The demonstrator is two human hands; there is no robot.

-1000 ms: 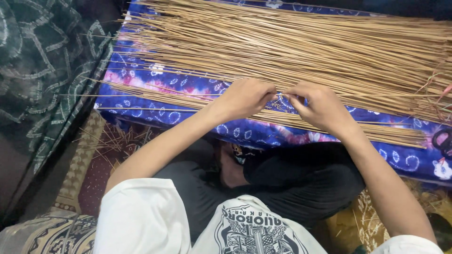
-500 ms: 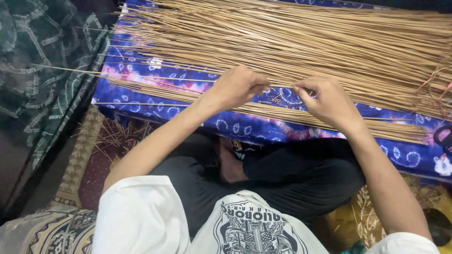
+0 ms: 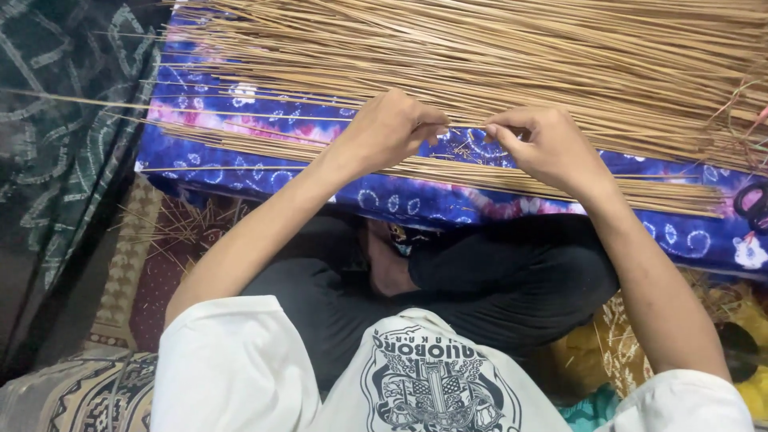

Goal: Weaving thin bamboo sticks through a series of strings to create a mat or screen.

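Observation:
A large heap of thin tan sticks [image 3: 512,56] lies across a blue and purple patterned cloth [image 3: 416,200]. A smaller flat bundle of sticks [image 3: 496,172] runs along the cloth's near edge. My left hand [image 3: 388,132] and my right hand [image 3: 544,144] hover close together over that bundle, fingertips nearly touching. Both pinch one thin stick [image 3: 192,112] that stretches far out to the left past the cloth.
My crossed legs in dark trousers [image 3: 480,280] sit just below the cloth. A dark green patterned fabric [image 3: 56,120] covers the left side. A woven patterned mat [image 3: 160,248] with stray sticks lies under the cloth. Yellow fabric [image 3: 720,320] shows at the right.
The hands have lifted slightly from the near bundle toward the heap and drawn closer together. The single stick between them now sticks out farther to the left.

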